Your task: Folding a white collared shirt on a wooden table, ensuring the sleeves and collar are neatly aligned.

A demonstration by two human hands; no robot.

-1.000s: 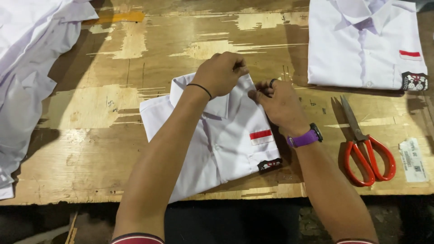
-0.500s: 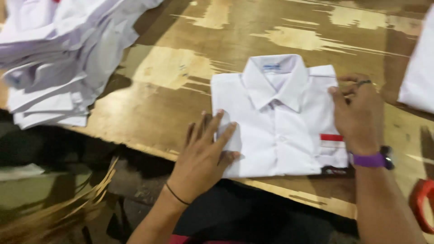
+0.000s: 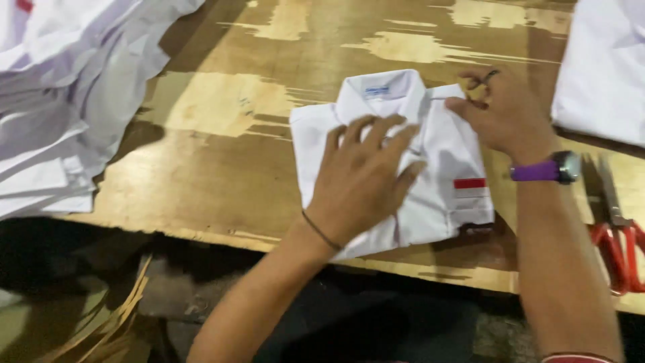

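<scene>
A folded white shirt (image 3: 447, 144) with a red stripe on its pocket lies on the worn wooden table (image 3: 222, 148). My left hand (image 3: 359, 178) lies flat on the shirt's front, fingers spread, a thin dark band at the wrist. My right hand (image 3: 504, 111) rests at the shirt's upper right edge beside the collar, fingers curled at the fabric; whether it pinches the cloth I cannot tell. A purple watch sits on that wrist.
A heap of white shirts (image 3: 60, 101) covers the table's left end. Another folded white shirt (image 3: 605, 74) lies at the far right. Red-handled scissors (image 3: 618, 235) lie near the right front edge. Below the table edge it is dark, with cardboard strips (image 3: 114, 316).
My left hand slid from the shirt's lower left corner up onto its middle. Before that, both hands were at the collar. The view has swung left, away from the scissors.
</scene>
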